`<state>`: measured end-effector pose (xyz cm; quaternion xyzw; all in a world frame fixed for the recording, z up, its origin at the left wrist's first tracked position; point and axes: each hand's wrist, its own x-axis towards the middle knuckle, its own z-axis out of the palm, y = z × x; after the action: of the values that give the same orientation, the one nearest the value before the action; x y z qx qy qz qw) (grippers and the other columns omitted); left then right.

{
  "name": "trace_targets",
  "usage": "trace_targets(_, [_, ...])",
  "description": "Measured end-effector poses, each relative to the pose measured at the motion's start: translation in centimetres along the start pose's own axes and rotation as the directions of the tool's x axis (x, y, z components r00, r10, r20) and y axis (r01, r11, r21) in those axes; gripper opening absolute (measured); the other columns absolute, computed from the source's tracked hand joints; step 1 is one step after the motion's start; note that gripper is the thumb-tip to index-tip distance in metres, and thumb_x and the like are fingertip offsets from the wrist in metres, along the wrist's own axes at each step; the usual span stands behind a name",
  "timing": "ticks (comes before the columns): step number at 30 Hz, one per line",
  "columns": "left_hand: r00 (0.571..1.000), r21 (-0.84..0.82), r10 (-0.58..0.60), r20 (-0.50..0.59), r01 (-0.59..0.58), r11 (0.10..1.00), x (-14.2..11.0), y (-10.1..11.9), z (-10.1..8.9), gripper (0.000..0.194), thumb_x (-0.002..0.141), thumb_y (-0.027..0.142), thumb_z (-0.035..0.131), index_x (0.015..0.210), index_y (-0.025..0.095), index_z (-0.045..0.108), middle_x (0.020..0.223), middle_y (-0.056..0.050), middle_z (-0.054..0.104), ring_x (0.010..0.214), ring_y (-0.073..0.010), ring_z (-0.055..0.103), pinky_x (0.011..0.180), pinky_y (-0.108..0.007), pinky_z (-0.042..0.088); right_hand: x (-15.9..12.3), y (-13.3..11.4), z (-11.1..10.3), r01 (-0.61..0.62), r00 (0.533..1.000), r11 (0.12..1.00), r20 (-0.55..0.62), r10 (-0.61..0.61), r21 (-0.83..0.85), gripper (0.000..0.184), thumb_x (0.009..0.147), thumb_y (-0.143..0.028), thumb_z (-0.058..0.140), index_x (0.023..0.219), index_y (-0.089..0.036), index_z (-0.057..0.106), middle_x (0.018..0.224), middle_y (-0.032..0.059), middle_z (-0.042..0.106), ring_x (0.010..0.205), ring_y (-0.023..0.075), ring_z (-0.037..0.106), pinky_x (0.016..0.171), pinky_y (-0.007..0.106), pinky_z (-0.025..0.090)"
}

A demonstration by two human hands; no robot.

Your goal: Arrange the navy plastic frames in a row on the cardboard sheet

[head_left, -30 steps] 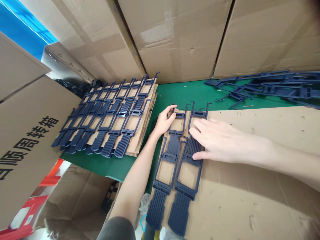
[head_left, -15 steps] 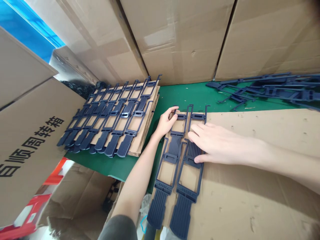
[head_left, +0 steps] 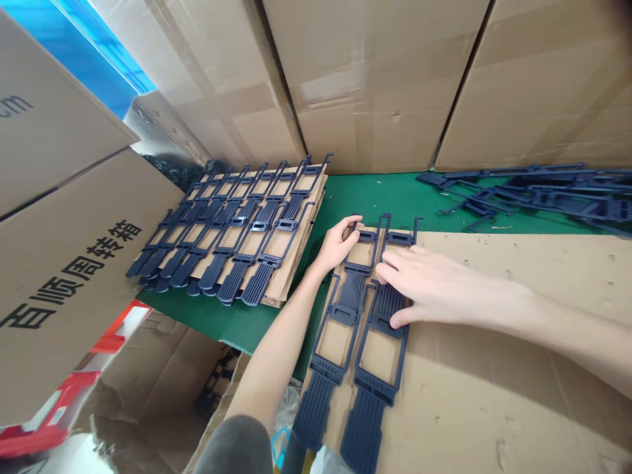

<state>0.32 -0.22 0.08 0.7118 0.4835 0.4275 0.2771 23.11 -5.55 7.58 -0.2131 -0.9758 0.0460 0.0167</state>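
Dark blue plastic frames with ribbed, rounded ends lie in two columns along the left side of a cardboard sheet [head_left: 494, 368]. At the far end of the left column, my left hand [head_left: 340, 245] has its thumb and forefinger closed around the corner of an upper frame [head_left: 359, 266]. My right hand [head_left: 419, 283] reaches over the right column. Its fingers and thumb grip an upper frame [head_left: 388, 299] and hide part of it. Nearer me, a lower left frame [head_left: 316, 401] and a lower right frame [head_left: 364, 421] lie flat, their ribbed ends toward me.
On the green table [head_left: 365, 191], a stack of cardboard layers [head_left: 296, 263] bearing rows of similar frames stands at left. A loose pile of frames [head_left: 553, 191] lies at back right. Large cartons [head_left: 365, 79] wall the back. An open carton [head_left: 148, 382] sits below left.
The view has shifted slightly, so everything sits a little further right and lower. Both hands keep nearly the same places on the frames.
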Motion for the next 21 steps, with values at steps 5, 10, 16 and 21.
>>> trace_targets(5, [1.000, 0.005, 0.000, -0.006, 0.000, 1.000, -0.04, -0.09, 0.04, 0.033, 0.088, 0.023, 0.052, 0.119, 0.017, 0.060, 0.117, -0.009, 0.067, 0.110, -0.0220, 0.061, 0.101, -0.037, 0.044, 0.17, -0.10, -0.52, 0.016, 0.999, 1.000, 0.048, -0.017, 0.016, 0.049, 0.075, -0.052, 0.075, 0.097, -0.011, 0.059, 0.100, 0.0131, 0.057, 0.097, 0.0319, 0.055, 0.087, 0.046, 0.046])
trace_targets(10, [1.000, 0.000, 0.007, -0.003, -0.007, 1.000, -0.04, 0.01, 0.01, 0.033, 0.088, 0.023, 0.052, 0.119, 0.017, 0.060, 0.117, -0.009, 0.067, 0.110, -0.0222, 0.061, 0.101, -0.037, 0.044, 0.21, -0.12, -0.88, 0.042, 0.997, 0.999, 0.067, -0.045, 0.034, 0.042, 0.077, -0.047, 0.074, 0.098, -0.013, 0.060, 0.099, 0.0114, 0.055, 0.096, 0.0303, 0.054, 0.085, 0.044, 0.045])
trace_targets(16, [1.000, -0.013, 0.010, -0.004, -0.010, 1.000, -0.06, 0.11, 0.04, 0.033, 0.088, 0.022, 0.052, 0.119, 0.017, 0.060, 0.116, -0.008, 0.068, 0.110, -0.0212, 0.063, 0.101, -0.036, 0.045, -0.05, 0.18, -0.73, 0.078, 0.996, 0.992, 0.036, -0.081, 0.097, 0.039, 0.079, -0.051, 0.072, 0.100, -0.019, 0.063, 0.097, 0.0091, 0.052, 0.092, 0.0284, 0.052, 0.081, 0.044, 0.045])
trace_targets(21, [1.000, -0.024, 0.003, -0.008, -0.003, 1.000, -0.04, 0.11, 0.12, 0.033, 0.088, 0.020, 0.053, 0.119, 0.016, 0.060, 0.116, -0.009, 0.069, 0.110, -0.0210, 0.063, 0.101, -0.035, 0.046, -0.31, 0.09, -1.06, 0.075, 0.994, 0.985, 0.064, -0.086, 0.157, 0.031, 0.086, -0.045, 0.064, 0.105, -0.020, 0.065, 0.104, 0.0117, 0.053, 0.095, 0.0283, 0.053, 0.079, 0.041, 0.047])
